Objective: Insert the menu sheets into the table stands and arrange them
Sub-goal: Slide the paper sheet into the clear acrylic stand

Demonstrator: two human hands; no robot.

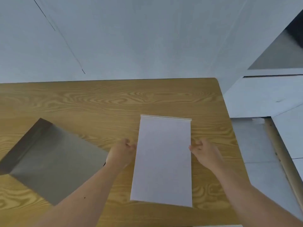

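Note:
A white menu sheet (163, 161) is held over the right part of the wooden table (101, 102), its far end meeting a pale narrow stand strip (166, 117). My left hand (122, 154) pinches the sheet's left edge and my right hand (204, 154) pinches its right edge, both about mid-length. Whether the sheet sits inside the stand's slot I cannot tell. The sheet's face is blank from here.
A grey-brown flat box or stand (49, 161) lies tilted on the left of the table, close to my left forearm. The table's right edge (229, 128) drops to a pale tiled floor. A light wall rises behind the table's far edge.

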